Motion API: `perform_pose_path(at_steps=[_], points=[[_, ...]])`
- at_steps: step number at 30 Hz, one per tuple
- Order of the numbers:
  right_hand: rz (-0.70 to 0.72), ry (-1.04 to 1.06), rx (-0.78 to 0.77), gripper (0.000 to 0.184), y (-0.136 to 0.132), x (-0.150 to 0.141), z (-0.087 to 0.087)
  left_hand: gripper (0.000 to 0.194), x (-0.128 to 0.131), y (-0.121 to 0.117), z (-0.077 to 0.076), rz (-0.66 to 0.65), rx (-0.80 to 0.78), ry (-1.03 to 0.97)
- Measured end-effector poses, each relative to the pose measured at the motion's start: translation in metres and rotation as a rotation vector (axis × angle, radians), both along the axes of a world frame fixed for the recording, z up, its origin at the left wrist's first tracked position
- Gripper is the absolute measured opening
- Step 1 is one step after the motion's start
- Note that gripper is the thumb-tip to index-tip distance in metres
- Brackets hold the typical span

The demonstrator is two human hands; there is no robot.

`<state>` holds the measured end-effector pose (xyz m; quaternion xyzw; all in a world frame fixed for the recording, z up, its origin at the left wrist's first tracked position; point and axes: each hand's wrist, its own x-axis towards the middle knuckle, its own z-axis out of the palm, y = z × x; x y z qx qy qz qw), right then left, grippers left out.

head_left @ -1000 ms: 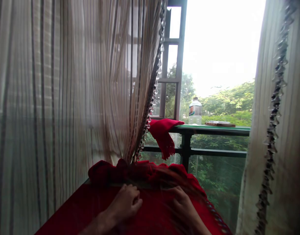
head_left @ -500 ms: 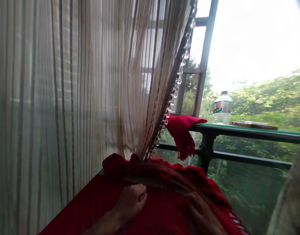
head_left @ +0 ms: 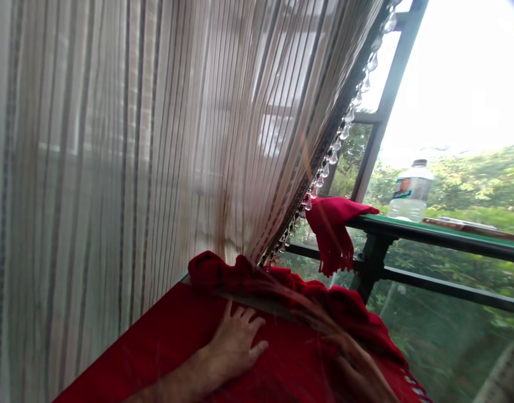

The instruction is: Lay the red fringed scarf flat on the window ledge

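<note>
My left hand lies on a flat red cloth, its fingers spread and nothing in it. To the right, my right hand is low over the same cloth, near the bunched red fabric along the far edge. Its fingers are dark and blurred, so I cannot tell whether they grip anything. Thin, brownish, blurred strands run from about my right hand up and left across the cloth. What they belong to is unclear.
A striped sheer curtain with clear bead trim hangs at the left and middle. Beyond stands a dark railing bearing a fringed red cloth, a plastic bottle and a flat brown object. Trees show outside.
My left hand has gone from a closed fist to spread fingers on the cloth. My right hand stays in about the same place. The view has shifted and tilted slightly.
</note>
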<state>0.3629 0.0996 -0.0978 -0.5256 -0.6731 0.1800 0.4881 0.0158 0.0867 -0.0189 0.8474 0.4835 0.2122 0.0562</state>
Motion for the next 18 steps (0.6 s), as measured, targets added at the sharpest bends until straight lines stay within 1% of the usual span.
perform_pose_path(at_steps=[2, 5, 11, 18], points=[[0.010, -0.009, -0.007, 0.028, -0.001, -0.001, 0.001, 0.042, 0.000, 0.000, -0.003, 0.013, -0.033, 0.032], [0.021, 0.002, -0.011, 0.028, -0.003, -0.004, 0.004, 0.043, 0.001, 0.000, -0.003, 0.028, -0.050, 0.065], [0.012, 0.009, -0.011, 0.029, -0.007, -0.008, 0.009, 0.044, 0.002, -0.001, 0.000, 0.040, -0.052, 0.090], [0.030, -0.012, -0.037, 0.028, -0.014, -0.014, 0.020, 0.046, 0.002, 0.001, -0.005, 0.046, -0.051, 0.086]])
